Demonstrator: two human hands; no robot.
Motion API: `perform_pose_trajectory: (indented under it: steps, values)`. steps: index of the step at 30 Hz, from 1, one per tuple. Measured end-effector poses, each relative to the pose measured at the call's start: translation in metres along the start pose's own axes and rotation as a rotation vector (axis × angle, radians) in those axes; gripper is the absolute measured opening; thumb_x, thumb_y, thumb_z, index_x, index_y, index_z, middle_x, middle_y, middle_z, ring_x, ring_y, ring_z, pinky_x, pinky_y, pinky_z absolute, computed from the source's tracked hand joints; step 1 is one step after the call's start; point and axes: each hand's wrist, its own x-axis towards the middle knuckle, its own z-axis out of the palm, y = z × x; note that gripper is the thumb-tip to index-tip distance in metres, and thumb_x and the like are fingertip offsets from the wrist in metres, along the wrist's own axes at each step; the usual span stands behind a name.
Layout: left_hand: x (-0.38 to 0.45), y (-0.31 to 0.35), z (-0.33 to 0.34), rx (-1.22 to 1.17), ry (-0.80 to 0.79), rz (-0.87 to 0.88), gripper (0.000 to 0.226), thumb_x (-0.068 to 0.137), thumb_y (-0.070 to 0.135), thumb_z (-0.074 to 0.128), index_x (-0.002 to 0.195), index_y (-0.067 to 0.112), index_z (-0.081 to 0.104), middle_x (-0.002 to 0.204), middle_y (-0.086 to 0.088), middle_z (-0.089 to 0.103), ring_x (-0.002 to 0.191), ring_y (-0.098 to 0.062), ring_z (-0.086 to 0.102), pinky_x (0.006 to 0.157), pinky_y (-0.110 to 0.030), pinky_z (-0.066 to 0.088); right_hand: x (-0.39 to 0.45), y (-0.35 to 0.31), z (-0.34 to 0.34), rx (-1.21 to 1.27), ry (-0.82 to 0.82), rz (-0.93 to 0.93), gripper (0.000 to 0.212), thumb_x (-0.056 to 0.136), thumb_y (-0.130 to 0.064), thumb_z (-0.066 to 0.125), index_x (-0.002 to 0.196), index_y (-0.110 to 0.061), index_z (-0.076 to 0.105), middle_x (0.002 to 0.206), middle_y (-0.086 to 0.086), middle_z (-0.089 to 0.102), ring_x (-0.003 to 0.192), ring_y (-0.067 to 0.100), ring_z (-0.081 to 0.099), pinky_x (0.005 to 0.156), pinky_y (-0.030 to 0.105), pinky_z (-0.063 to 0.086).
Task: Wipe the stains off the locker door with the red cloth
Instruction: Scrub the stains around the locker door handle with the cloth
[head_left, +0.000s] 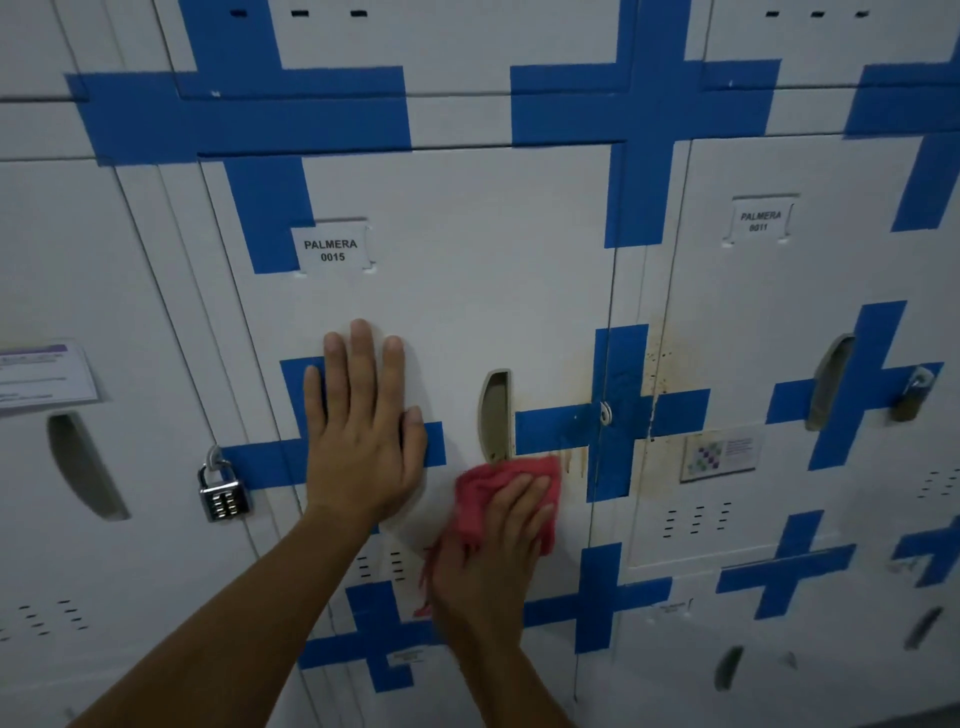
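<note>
The white locker door (467, 291) labelled PALMERA 0015 fills the middle of the head view, crossed by blue tape. My right hand (498, 551) presses the crumpled red cloth (488, 493) flat against the door, just below its recessed handle (496, 415). Brownish drip stains (574, 460) run down the door right beside the cloth's upper right corner. More brown stains (655, 364) spread over the seam and the neighbouring door's edge. My left hand (363, 431) lies flat on the door left of the handle, fingers spread, holding nothing.
A silver combination padlock (223, 493) hangs at the door's left edge. A small hasp ring (605, 413) sits at its right edge. The neighbouring locker labelled 0011 (761, 221) carries a sticker (719, 454) and a padlock (911, 400). Vent slots lie under my arms.
</note>
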Motion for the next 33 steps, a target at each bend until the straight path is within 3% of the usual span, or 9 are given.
perform_pose_trajectory:
  steps: [5,9,11,13,15,20,25,29,33]
  values:
    - [-0.007,-0.002,0.015,0.023,0.047,0.034,0.072,0.099,0.043,0.027,0.157,0.009,0.000,0.163,-0.017,-0.004,0.152,-0.035,-0.007,0.124,-0.051,-0.002,0.039,-0.013,-0.029,0.289,0.192,0.298,0.089,0.095,-0.058,0.032,0.151,-0.016,-0.023,0.161,0.003,-0.026,0.148,0.017,-0.019,0.122,0.037,-0.007]
    - [-0.007,-0.003,0.016,0.019,0.083,0.039,0.072,0.098,0.041,0.028,0.157,0.008,0.002,0.163,-0.016,-0.001,0.151,-0.036,-0.004,0.124,-0.052,-0.001,0.009,-0.045,-0.010,0.377,0.077,0.259,0.094,0.096,-0.051,0.047,0.143,-0.031,-0.032,0.160,-0.002,-0.027,0.153,0.021,-0.011,0.125,0.044,0.000]
    - [-0.006,-0.002,0.017,0.024,0.075,0.036,0.072,0.098,0.042,0.028,0.157,0.009,0.002,0.163,-0.015,-0.003,0.151,-0.035,-0.007,0.124,-0.052,-0.001,-0.009,-0.054,-0.001,0.429,0.099,0.108,0.093,0.089,-0.058,0.046,0.153,-0.037,-0.019,0.163,-0.002,-0.013,0.153,0.015,-0.008,0.125,0.041,-0.001]
    - [-0.007,-0.003,0.017,0.028,0.079,0.033,0.072,0.098,0.042,0.028,0.157,0.009,0.002,0.163,-0.015,-0.003,0.152,-0.035,-0.006,0.124,-0.052,-0.001,-0.015,-0.053,0.004,0.413,0.055,0.089,0.089,0.084,-0.078,0.032,0.151,-0.042,-0.015,0.163,-0.002,-0.007,0.153,0.013,-0.007,0.125,0.040,-0.001]
    - [-0.007,-0.003,0.017,0.034,0.084,0.034,0.072,0.098,0.041,0.029,0.157,0.009,0.004,0.163,-0.016,-0.002,0.152,-0.036,-0.005,0.124,-0.052,-0.001,-0.008,-0.045,0.004,0.330,-0.037,0.264,0.103,0.065,-0.097,0.002,0.143,-0.041,-0.036,0.165,0.001,-0.017,0.154,0.020,-0.010,0.125,0.044,0.001]
    - [-0.007,-0.003,0.017,0.048,0.100,0.046,0.071,0.098,0.040,0.031,0.157,0.008,0.007,0.163,-0.016,0.001,0.151,-0.037,0.000,0.124,-0.053,0.001,0.008,-0.031,-0.014,0.282,0.014,0.348,0.086,0.087,-0.067,0.026,0.125,-0.040,-0.046,0.160,-0.001,-0.029,0.153,0.024,-0.013,0.125,0.046,0.000]
    - [-0.008,-0.002,0.019,0.034,0.100,0.040,0.072,0.098,0.040,0.031,0.157,0.008,0.007,0.163,-0.016,0.000,0.152,-0.036,-0.003,0.124,-0.052,0.000,-0.012,-0.042,0.005,0.253,0.030,0.203,0.088,0.074,-0.090,0.003,0.131,-0.046,-0.048,0.160,-0.001,-0.022,0.153,0.030,-0.006,0.123,0.046,0.002]
    - [-0.007,-0.003,0.019,0.023,0.103,0.038,0.072,0.098,0.041,0.030,0.157,0.008,0.006,0.163,-0.017,0.000,0.152,-0.036,-0.003,0.124,-0.053,0.000,-0.027,-0.035,0.006,0.206,-0.101,0.070,0.085,0.074,-0.087,0.004,0.122,-0.050,-0.055,0.151,-0.012,-0.038,0.145,0.017,-0.030,0.122,0.040,-0.012]
    - [-0.008,-0.004,0.019,0.027,0.099,0.041,0.072,0.098,0.040,0.030,0.157,0.007,0.006,0.163,-0.017,-0.001,0.152,-0.036,-0.003,0.124,-0.053,0.001,-0.001,-0.013,-0.019,0.229,-0.012,0.155,0.087,0.082,-0.078,0.025,0.119,-0.060,-0.051,0.153,-0.012,-0.032,0.151,0.024,-0.014,0.124,0.051,0.001]
